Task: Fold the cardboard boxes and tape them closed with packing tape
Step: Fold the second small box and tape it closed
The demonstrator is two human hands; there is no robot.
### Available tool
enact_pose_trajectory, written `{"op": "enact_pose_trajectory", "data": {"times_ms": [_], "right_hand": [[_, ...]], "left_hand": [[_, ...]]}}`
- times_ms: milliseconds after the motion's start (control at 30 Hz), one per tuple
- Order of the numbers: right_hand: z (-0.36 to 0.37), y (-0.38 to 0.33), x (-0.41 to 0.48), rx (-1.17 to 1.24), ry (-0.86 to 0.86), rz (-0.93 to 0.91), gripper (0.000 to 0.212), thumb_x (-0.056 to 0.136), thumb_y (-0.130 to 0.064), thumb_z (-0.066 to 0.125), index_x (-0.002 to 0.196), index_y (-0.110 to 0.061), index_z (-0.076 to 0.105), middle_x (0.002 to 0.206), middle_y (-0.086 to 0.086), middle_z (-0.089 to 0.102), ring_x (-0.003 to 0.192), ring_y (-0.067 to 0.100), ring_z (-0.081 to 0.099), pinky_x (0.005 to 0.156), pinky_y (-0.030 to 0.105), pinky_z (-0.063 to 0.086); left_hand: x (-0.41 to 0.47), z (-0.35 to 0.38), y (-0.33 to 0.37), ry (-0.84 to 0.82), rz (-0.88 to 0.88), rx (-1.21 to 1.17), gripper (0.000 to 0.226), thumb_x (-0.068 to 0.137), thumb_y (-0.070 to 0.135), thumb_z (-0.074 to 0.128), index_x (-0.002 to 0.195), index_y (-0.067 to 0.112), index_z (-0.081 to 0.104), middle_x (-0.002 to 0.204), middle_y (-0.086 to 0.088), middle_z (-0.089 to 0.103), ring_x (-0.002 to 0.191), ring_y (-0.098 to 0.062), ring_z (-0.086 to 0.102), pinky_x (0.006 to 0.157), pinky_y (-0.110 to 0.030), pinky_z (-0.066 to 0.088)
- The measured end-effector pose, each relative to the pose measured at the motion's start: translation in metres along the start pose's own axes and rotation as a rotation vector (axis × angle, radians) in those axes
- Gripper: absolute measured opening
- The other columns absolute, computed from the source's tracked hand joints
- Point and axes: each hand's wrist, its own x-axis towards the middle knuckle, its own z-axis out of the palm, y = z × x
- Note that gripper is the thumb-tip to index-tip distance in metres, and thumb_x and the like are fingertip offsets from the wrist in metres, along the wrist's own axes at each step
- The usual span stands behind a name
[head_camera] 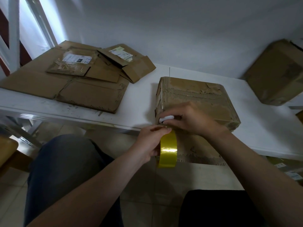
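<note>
Now, lowest in the frame: my left leg in dark blue trousers (65, 161) at lower left, and a black surface (221, 208) at lower right that I cannot make out.

Left hand (152, 143), just below frame centre: the fingers are curled round the roll of glossy yellow packing tape (168, 148). It holds the roll on edge, and thumb and forefinger meet at the roll's top. The roll hangs in front of the near face of the closed brown cardboard box (196, 102), at its left corner.

Right hand (188, 118), directly above the left: the fingers are curled, gripping a small white object (166, 119) against the box's top near-left edge. I cannot tell what the object is.

The box sits at the near edge of the white table (139, 99), right of centre. Its top is scuffed, with torn paper and old tape. Raw corrugation shows along the bottom of its near face.

Upper left of the frame: a pile of flattened brown cardboard sheets (65, 82) lies on the table, several bearing white labels. It is well apart from the box.

Upper right, at the frame edge: a second brown cardboard box (275, 72) rests on the table against the white wall (164, 30).
</note>
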Motion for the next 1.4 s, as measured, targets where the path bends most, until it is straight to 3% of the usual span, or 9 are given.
{"op": "enact_pose_trajectory", "data": {"times_ms": [133, 533, 667, 767, 867, 1000, 1133, 1300, 1400], "right_hand": [[0.001, -0.002, 0.002, -0.143, -0.077, -0.082, 0.016, 0.093, -0.027, 0.072, 0.105, -0.018, 0.077, 0.098, -0.003, 0.075, 0.087, 0.014, 0.069, 0.070, 0.039, 0.054], [0.005, -0.008, 0.005, -0.225, -0.161, -0.011, 0.008, 0.092, -0.019, 0.065, 0.087, -0.019, 0.071, 0.083, -0.004, 0.065, 0.073, 0.017, 0.061, 0.065, 0.043, 0.051], [0.007, -0.009, 0.001, -0.234, -0.133, -0.030, 0.005, 0.087, -0.011, 0.073, 0.085, -0.016, 0.073, 0.087, -0.001, 0.065, 0.072, 0.018, 0.062, 0.062, 0.036, 0.051], [0.001, 0.001, -0.012, -0.088, -0.099, -0.005, 0.005, 0.086, -0.007, 0.076, 0.090, -0.010, 0.076, 0.088, 0.001, 0.067, 0.075, 0.006, 0.056, 0.067, 0.036, 0.052], [-0.002, 0.011, -0.026, 0.035, -0.075, 0.049, 0.015, 0.089, -0.015, 0.076, 0.103, -0.010, 0.078, 0.096, 0.001, 0.071, 0.086, 0.011, 0.065, 0.083, 0.048, 0.055], [-0.004, 0.010, -0.037, 0.233, 0.000, 0.216, 0.020, 0.086, -0.020, 0.078, 0.105, -0.015, 0.078, 0.103, -0.002, 0.074, 0.099, 0.015, 0.070, 0.091, 0.047, 0.056], [-0.003, 0.003, -0.036, 0.495, 0.327, 0.414, 0.019, 0.083, -0.011, 0.080, 0.099, -0.022, 0.076, 0.102, -0.004, 0.075, 0.091, 0.014, 0.070, 0.080, 0.032, 0.060], [-0.012, 0.022, -0.021, 0.330, 0.585, 0.661, 0.011, 0.090, -0.025, 0.075, 0.097, -0.029, 0.068, 0.096, -0.013, 0.067, 0.084, -0.002, 0.062, 0.067, 0.013, 0.052], [-0.023, 0.048, -0.012, 0.216, 0.527, 0.865, 0.010, 0.092, -0.037, 0.072, 0.095, -0.028, 0.068, 0.100, -0.009, 0.068, 0.096, 0.007, 0.061, 0.075, 0.020, 0.045]], "left_hand": [[0.001, -0.001, 0.000, 0.007, -0.014, 0.013, 0.021, 0.088, 0.031, 0.078, 0.107, 0.024, 0.073, 0.093, -0.002, 0.074, 0.083, -0.019, 0.072, 0.057, -0.028, 0.057], [0.006, -0.001, 0.000, -0.006, -0.009, 0.039, 0.017, 0.089, 0.028, 0.077, 0.104, 0.020, 0.076, 0.084, 0.000, 0.074, 0.072, -0.013, 0.071, 0.056, -0.027, 0.056], [0.006, -0.002, -0.002, -0.002, -0.018, 0.045, 0.020, 0.088, 0.027, 0.077, 0.106, 0.019, 0.074, 0.087, -0.002, 0.075, 0.075, -0.016, 0.072, 0.055, -0.027, 0.057], [0.007, -0.005, -0.006, 0.002, -0.036, 0.053, 0.025, 0.084, 0.029, 0.081, 0.106, 0.018, 0.075, 0.087, -0.003, 0.075, 0.073, -0.017, 0.072, 0.056, -0.027, 0.056], [0.008, -0.007, -0.010, 0.014, -0.043, 0.066, 0.028, 0.084, 0.030, 0.082, 0.107, 0.018, 0.074, 0.093, -0.005, 0.075, 0.077, -0.019, 0.073, 0.056, -0.028, 0.056], [0.009, -0.008, -0.006, 0.011, -0.029, 0.104, 0.026, 0.085, 0.032, 0.080, 0.107, 0.020, 0.074, 0.100, -0.006, 0.075, 0.087, -0.023, 0.073, 0.063, -0.032, 0.058], [0.005, -0.018, 0.004, 0.020, 0.017, 0.172, 0.025, 0.086, 0.033, 0.079, 0.108, 0.022, 0.073, 0.106, -0.006, 0.072, 0.093, -0.024, 0.072, 0.064, -0.033, 0.058], [0.002, -0.042, 0.021, 0.112, 0.124, 0.255, 0.019, 0.085, 0.034, 0.080, 0.101, 0.025, 0.076, 0.108, -0.008, 0.071, 0.095, -0.029, 0.071, 0.063, -0.033, 0.058], [0.007, -0.052, 0.044, 0.156, 0.187, 0.325, 0.021, 0.085, 0.038, 0.079, 0.103, 0.027, 0.075, 0.111, -0.009, 0.069, 0.096, -0.032, 0.070, 0.072, -0.041, 0.061]]}}
